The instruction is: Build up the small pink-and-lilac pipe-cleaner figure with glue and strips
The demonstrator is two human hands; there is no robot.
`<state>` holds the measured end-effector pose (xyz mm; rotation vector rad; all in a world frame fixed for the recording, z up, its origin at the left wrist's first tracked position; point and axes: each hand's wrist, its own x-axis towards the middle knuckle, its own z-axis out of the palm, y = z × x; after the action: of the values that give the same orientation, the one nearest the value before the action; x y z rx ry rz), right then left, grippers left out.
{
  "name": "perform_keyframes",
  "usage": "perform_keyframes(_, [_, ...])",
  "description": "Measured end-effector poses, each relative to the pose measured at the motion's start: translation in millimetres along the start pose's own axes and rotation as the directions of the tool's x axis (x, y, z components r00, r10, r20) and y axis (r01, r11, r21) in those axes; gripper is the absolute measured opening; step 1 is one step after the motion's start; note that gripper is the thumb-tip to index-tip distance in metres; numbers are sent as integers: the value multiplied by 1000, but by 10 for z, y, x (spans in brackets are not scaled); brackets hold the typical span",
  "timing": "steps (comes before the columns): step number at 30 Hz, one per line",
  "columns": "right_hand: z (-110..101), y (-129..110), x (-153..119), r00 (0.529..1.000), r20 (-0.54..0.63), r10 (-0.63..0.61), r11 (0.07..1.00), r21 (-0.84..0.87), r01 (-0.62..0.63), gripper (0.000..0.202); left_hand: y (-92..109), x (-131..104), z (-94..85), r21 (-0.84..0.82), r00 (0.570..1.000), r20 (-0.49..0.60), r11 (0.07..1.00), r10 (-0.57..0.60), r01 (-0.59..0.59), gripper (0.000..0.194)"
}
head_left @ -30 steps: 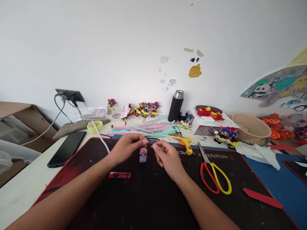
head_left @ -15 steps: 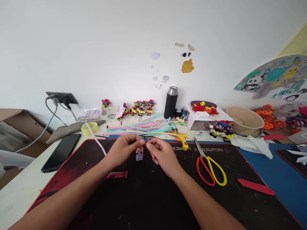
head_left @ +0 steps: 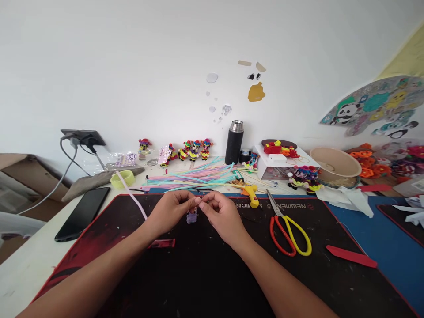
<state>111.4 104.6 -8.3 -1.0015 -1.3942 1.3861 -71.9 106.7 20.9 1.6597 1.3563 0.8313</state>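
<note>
Above the black mat (head_left: 205,274), my left hand (head_left: 177,210) and my right hand (head_left: 220,216) meet with their fingertips pinched close together. What lies between the fingertips is too small to make out. A small purple fuzzy piece (head_left: 191,217) shows just under my left fingertips, its upper part hidden by them. A pale lilac strip (head_left: 132,195) runs down behind my left wrist. Beyond my hands lies a bundle of pastel fuzzy stems (head_left: 195,176). A red flat item (head_left: 162,243) lies on the mat beside my left forearm.
Scissors (head_left: 281,221) with red and yellow handles and a yellow glue gun (head_left: 253,195) lie right of my hands. A black flask (head_left: 234,143) stands by the wall. A phone (head_left: 82,214) is at left, a red strip (head_left: 351,256) at right. Small figures (head_left: 194,151) line the back.
My fingertips have drawn closer together and now meet. More of the purple piece is hidden behind my left fingers. The whole view has shifted slightly.
</note>
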Motion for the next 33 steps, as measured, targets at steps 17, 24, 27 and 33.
perform_keyframes(17, [-21,21,40,992,64,104,966,231,-117,33,39,-26,-115,195,937,29,917,348,-347,17])
perform_keyframes(24, [-9,14,24,990,75,123,963,233,-137,33,-20,-14,-113,350,818,64,754,572,-555,14])
perform_keyframes(27, [-9,-11,12,990,81,115,964,231,-131,34,-35,-9,-117,384,773,71,697,631,-605,13])
perform_keyframes(33, [-27,-46,14,990,89,109,971,204,-125,35,-33,-5,-128,418,770,35,691,637,-590,13])
